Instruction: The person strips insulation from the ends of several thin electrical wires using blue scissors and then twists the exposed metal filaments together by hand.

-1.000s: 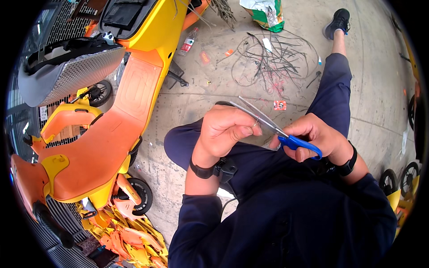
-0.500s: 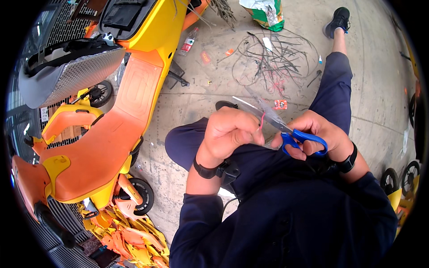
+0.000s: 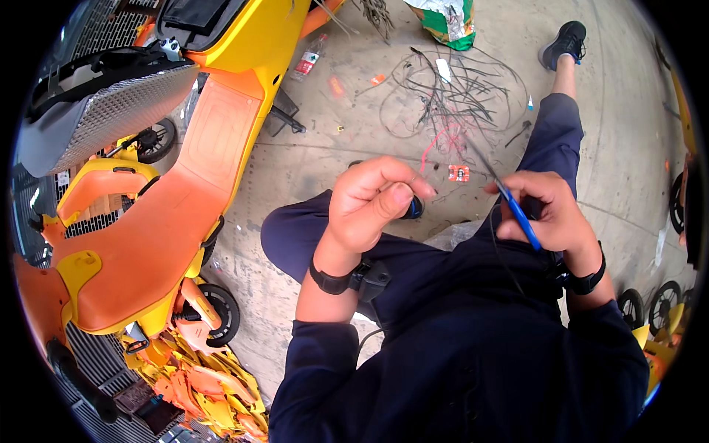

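Upper left of centre: clear bottle (image 3: 316, 46) with red printed label (image 3: 304, 63), lettering too small to read. Centre: left grip (image 3: 375, 204), fingers curled; cannot tell whether holding anything. Top centre: green-and-white bag (image 3: 458, 32). Just above centre: red printed card (image 3: 459, 173). Right of centre: blue-handled scissors (image 3: 523, 221), clasped in right grip (image 3: 549, 210).

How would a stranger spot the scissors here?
Start at the dark blue shirt filling the picture's lower middle, then follow its right sleeve up to the right hand. The scissors are in its grip, their bright blue handle standing out from the dark trousers and black cables beyond.
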The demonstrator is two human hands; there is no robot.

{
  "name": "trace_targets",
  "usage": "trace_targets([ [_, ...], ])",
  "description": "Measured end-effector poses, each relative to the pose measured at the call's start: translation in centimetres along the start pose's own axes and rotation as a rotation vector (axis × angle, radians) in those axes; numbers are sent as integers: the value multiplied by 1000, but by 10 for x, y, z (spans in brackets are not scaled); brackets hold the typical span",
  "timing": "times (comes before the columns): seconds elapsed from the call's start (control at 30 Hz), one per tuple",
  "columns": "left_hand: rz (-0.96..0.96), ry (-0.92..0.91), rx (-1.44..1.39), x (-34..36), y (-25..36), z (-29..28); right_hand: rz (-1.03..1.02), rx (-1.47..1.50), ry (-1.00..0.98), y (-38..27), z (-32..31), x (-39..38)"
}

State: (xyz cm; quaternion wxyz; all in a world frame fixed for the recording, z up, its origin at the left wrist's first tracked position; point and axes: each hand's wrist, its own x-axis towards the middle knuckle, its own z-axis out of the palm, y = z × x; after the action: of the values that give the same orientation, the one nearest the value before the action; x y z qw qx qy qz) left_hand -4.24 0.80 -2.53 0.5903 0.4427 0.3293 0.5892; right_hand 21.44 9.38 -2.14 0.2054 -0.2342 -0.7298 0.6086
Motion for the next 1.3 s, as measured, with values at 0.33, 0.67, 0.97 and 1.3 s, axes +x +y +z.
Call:
trace_targets([
  [0.33,-150,16,53,4,5,5,420,573,-342,12,-21,-3],
  [0.67,-102,166,159,9,2,14,-251,-474,234,-3,6,10],
  [0.97,70,232,553,8,-6,12,-246,-733,188,-11,6,19],
  [1.3,83,258,668,7,-4,14,-296,-824,225,-14,7,18],
])
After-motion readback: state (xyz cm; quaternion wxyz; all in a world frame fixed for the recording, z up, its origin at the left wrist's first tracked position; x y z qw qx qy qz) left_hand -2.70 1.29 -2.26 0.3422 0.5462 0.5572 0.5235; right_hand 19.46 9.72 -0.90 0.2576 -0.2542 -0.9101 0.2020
